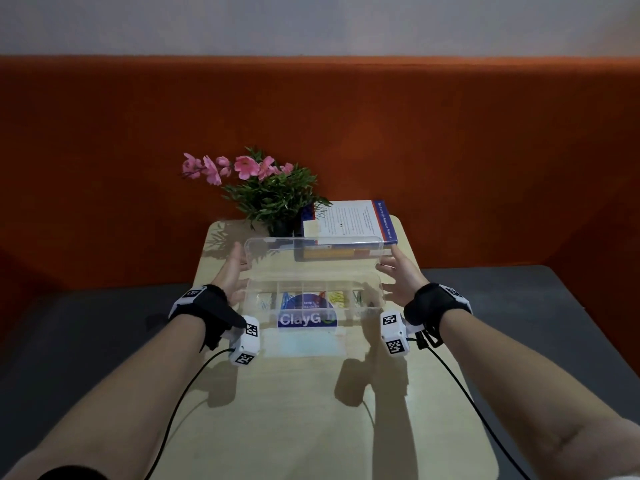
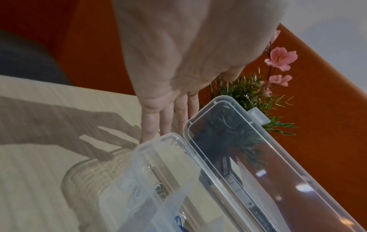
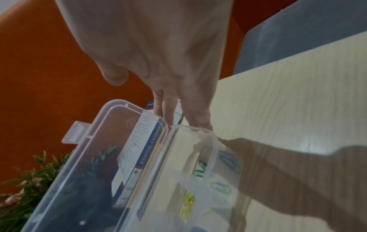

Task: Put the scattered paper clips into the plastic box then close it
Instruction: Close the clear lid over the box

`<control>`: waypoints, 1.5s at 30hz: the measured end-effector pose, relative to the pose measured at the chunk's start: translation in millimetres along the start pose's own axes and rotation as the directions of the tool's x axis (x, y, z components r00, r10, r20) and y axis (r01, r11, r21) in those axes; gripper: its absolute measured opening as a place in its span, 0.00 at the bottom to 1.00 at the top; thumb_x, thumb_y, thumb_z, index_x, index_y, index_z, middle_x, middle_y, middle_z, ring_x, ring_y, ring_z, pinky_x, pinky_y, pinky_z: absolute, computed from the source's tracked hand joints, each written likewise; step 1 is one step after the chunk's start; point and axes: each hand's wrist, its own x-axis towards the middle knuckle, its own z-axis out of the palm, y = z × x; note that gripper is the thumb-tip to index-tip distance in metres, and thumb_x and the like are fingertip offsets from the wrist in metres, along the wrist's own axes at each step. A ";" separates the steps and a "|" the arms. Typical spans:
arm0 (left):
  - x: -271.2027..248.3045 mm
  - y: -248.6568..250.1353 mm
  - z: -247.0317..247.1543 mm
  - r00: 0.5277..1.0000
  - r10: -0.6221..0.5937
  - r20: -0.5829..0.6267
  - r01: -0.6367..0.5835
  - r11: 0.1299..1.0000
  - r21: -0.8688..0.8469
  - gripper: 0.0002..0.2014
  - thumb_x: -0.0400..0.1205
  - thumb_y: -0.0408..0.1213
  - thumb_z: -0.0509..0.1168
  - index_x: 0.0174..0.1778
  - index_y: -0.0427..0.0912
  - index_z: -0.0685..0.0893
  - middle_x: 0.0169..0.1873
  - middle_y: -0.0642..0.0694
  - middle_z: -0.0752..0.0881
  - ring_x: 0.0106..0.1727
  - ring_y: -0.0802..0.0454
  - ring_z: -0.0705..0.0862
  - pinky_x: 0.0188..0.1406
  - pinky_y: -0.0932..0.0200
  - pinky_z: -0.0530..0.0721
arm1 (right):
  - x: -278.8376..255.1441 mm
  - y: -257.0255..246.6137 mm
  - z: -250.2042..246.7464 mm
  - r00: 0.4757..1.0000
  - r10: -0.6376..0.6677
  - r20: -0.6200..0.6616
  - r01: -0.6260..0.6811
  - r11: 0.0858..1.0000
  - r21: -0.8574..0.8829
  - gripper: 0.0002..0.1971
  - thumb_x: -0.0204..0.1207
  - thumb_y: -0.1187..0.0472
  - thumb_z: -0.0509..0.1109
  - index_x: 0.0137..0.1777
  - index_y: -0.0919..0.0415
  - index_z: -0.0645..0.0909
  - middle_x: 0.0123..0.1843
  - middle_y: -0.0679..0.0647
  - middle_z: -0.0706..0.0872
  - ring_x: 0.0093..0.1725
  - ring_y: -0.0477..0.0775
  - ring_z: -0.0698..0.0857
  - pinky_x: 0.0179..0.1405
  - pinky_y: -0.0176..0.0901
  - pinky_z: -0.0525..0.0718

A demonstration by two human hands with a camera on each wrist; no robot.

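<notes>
A clear plastic box (image 1: 360, 313) with several compartments sits mid-table, a blue "ClayG" sticker on its front. Its lid (image 1: 313, 247) stands raised at the back. Coloured paper clips lie in the compartments, among them yellow ones (image 1: 337, 297) and blue ones (image 1: 286, 300). My left hand (image 1: 232, 275) is at the left end, its straight fingers (image 2: 151, 122) reaching down beside the box corner (image 2: 158, 157) and lid (image 2: 258, 164). My right hand (image 1: 401, 278) mirrors it at the right end, with fingers (image 3: 198, 116) straight behind the hinge corner. Green clips (image 3: 220, 186) and yellow clips (image 3: 188, 204) show through the wall.
A potted plant with pink flowers (image 1: 266, 192) and a book (image 1: 349, 220) stand right behind the lid. A pale blue flat sheet (image 1: 304, 344) lies in front of the box. The small wooden table (image 1: 311, 410) has grey seating on both sides and an orange backrest beyond.
</notes>
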 end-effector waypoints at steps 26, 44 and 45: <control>-25.1 -30.3 12.5 0.918 0.133 0.374 -0.382 0.042 0.923 0.46 0.79 0.48 0.70 0.86 0.49 0.47 0.87 0.45 0.48 0.87 0.43 0.49 0.85 0.45 0.55 | -38.4 32.3 21.6 0.955 -0.262 0.142 0.183 0.140 -0.973 0.39 0.74 0.58 0.72 0.82 0.58 0.57 0.84 0.61 0.58 0.81 0.63 0.62 0.79 0.54 0.66; -30.8 -18.9 42.0 0.909 0.204 0.363 -0.270 -0.375 0.887 0.35 0.75 0.45 0.73 0.74 0.36 0.66 0.69 0.38 0.74 0.65 0.40 0.78 0.62 0.49 0.83 | -28.6 26.1 40.7 0.941 -0.300 0.154 0.066 -0.284 -0.957 0.28 0.74 0.59 0.70 0.73 0.63 0.66 0.70 0.62 0.72 0.68 0.64 0.72 0.64 0.55 0.78; -30.0 -20.4 44.4 0.911 0.212 0.354 -0.253 -0.389 0.886 0.35 0.76 0.44 0.73 0.75 0.36 0.66 0.70 0.37 0.74 0.66 0.40 0.79 0.62 0.50 0.83 | -27.4 28.0 42.4 0.939 -0.314 0.142 0.048 -0.288 -0.956 0.28 0.75 0.60 0.69 0.73 0.64 0.65 0.71 0.62 0.72 0.68 0.64 0.72 0.64 0.55 0.78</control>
